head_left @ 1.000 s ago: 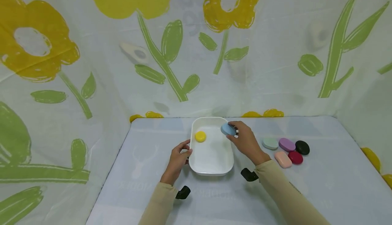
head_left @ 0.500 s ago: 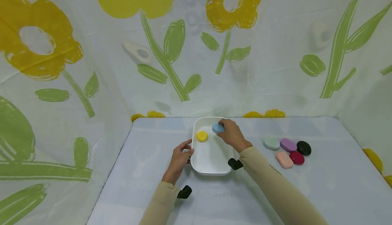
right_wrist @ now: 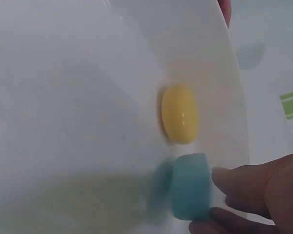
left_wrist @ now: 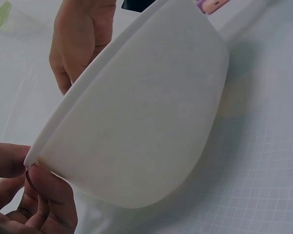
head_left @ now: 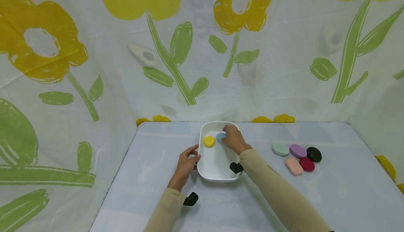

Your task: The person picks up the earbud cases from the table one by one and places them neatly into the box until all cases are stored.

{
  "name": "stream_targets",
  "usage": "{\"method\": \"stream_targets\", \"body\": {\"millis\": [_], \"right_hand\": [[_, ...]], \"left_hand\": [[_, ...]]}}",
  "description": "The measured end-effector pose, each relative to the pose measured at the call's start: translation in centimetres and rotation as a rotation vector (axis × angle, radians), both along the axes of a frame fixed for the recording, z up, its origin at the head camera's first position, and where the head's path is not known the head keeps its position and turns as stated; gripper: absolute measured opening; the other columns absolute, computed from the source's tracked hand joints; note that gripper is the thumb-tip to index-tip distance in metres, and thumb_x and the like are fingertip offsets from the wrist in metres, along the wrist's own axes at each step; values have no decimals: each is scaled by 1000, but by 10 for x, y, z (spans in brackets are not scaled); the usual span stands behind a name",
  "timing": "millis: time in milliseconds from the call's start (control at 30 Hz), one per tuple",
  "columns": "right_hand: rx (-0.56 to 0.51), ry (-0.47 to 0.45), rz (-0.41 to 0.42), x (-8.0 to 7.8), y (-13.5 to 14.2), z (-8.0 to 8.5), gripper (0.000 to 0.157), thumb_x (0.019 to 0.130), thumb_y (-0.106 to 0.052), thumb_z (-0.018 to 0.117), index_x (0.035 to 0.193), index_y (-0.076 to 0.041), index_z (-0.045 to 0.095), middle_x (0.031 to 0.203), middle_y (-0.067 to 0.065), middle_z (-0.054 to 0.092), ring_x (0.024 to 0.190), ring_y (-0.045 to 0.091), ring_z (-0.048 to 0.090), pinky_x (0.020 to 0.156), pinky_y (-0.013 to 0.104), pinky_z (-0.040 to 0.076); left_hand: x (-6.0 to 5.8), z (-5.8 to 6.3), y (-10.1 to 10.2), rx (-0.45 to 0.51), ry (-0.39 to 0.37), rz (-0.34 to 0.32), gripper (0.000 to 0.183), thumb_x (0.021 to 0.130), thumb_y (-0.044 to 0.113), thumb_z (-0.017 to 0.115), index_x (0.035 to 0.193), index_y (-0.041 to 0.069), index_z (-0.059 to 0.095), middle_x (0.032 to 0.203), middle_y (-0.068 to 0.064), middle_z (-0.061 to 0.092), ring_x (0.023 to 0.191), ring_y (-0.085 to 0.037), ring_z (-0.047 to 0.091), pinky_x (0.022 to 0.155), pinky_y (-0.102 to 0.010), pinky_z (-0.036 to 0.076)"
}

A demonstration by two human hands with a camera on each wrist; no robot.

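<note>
A white rectangular dish (head_left: 217, 169) stands on the table, a yellow oval soap bar (head_left: 209, 141) lying in its far left part. My left hand (head_left: 184, 163) pinches the dish's left rim between thumb and fingers, as the left wrist view shows close up. Inside the dish, my right hand (head_left: 234, 139) has its fingertips at a light blue oval soap bar (right_wrist: 191, 186), low over the floor beside the yellow one. In the right wrist view the thumb and fingers stand at the bar's near side; whether it touches the floor is hard to tell.
Right of the dish lies a group of soap bars: mint (head_left: 280, 149), purple (head_left: 298, 151), black (head_left: 314, 154), dark red (head_left: 307, 164) and pink (head_left: 294, 166). A flower-printed curtain (head_left: 277, 84) hangs behind the table (head_left: 347, 190) and along its sides.
My right hand has carried the blue soap bar left from over the dish's right rim and lowered it beside the yellow one. My left hand keeps its hold on the rim.
</note>
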State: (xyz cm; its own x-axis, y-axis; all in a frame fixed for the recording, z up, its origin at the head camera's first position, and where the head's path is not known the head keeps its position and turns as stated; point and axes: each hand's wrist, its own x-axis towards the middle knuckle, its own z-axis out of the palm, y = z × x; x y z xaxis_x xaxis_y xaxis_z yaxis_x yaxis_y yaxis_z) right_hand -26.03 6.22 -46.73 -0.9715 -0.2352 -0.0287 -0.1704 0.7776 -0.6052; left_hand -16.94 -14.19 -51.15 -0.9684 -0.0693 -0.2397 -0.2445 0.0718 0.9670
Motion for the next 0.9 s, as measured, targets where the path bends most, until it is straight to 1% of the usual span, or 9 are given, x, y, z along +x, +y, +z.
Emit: {"method": "stream_targets", "body": {"millis": [100,167,300,367,433,533,667,767,900], "right_hand": [[-10,16,10,3,1,1,35,98,2,69,131,12,63,130,27,65,119,40,64,102,51,54],[-34,33,11,9,4,3,36,98,2,69,132,11,63,130,26,65,119,41,64,102,51,54],[-117,80,-13,26,16,10,39,98,3,71,136,8,62,131,25,64,119,40,64,101,49,56],[-160,108,-39,36,25,11,40,97,4,72,136,7,62,132,24,64,120,40,64,100,49,57],[-179,134,-76,44,38,10,41,97,5,72,136,6,63,132,24,64,120,39,64,100,49,57],[-186,186,-126,55,62,3,40,96,6,72,136,6,63,132,25,63,119,42,63,99,52,57],[-164,242,-172,66,99,-10,40,96,7,70,136,9,62,133,30,60,118,48,62,98,58,55],[-131,252,-210,68,125,-18,41,96,7,69,136,11,61,134,34,58,118,51,61,99,62,53],[-82,235,-240,66,152,-27,43,95,7,67,136,14,59,137,37,55,126,53,54,107,66,46]], "left_hand": [[0,-1,1,5,-7,-5,47,106,4,61,153,4,55,117,-14,55,76,-21,57,61,-28,51],[1,-1,1,5,-8,-7,48,106,5,61,153,4,55,117,-14,55,76,-21,57,61,-29,52],[1,-1,1,4,-10,-4,47,106,5,61,153,5,55,118,-14,55,76,-22,57,61,-29,52],[0,0,1,3,-6,-1,47,106,5,61,153,5,55,117,-14,55,76,-21,57,61,-29,52],[0,-1,0,3,1,-1,47,106,5,61,153,5,56,117,-14,54,76,-21,57,61,-29,52],[-1,0,0,8,6,-1,47,106,5,61,153,5,56,117,-14,54,74,-20,56,61,-29,51],[0,1,1,13,-1,-1,47,106,4,60,153,6,55,117,-14,54,73,-21,55,60,-29,51],[1,1,2,10,-3,1,47,107,4,60,153,6,55,118,-14,54,73,-21,56,60,-29,51],[3,1,3,12,-4,4,47,107,5,61,153,6,55,118,-14,54,74,-21,55,61,-29,50]]}}
